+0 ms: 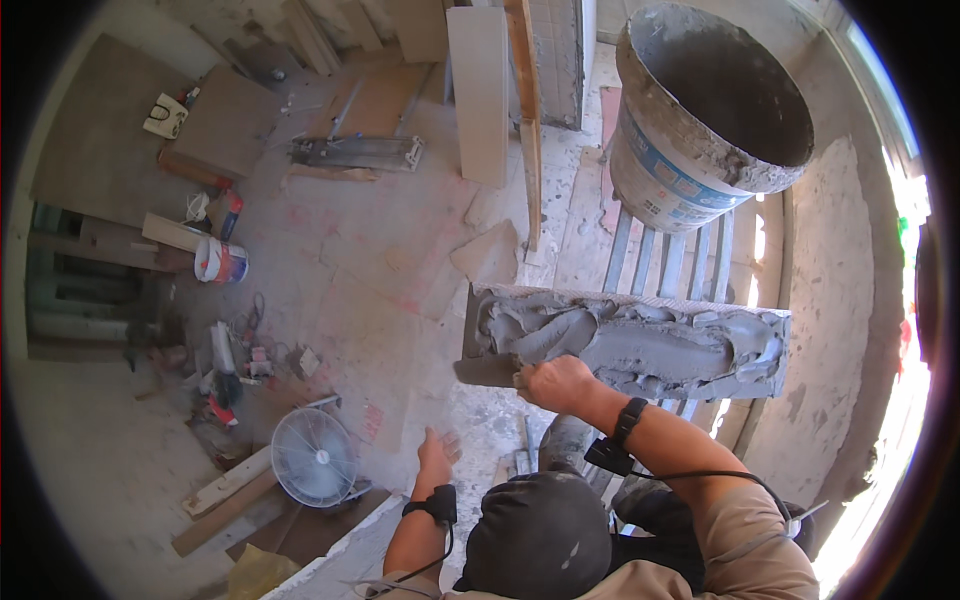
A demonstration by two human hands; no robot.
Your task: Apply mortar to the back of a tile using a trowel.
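Observation:
My right hand [556,384] is closed around a trowel [482,372], whose flat grey blade sticks out to the left at the near left corner of a long tile [778,388]. Wet grey mortar [655,345] covers most of the tile's face in uneven ridges and swirls. The tile lies across a slatted metal platform [671,262]. Lower and to the left, my left hand [440,448] hangs in the air with its fingers apart, holding nothing. Both wrists carry dark straps with cables.
A large mortar-crusted bucket [660,170] stands on the platform's far end. Leaning upright are a pale board [478,95] and a wooden strip [527,130]. On the floor at left are a round fan [314,456], a small bucket [220,261], a tile cutter [355,153] and timber pieces [228,490].

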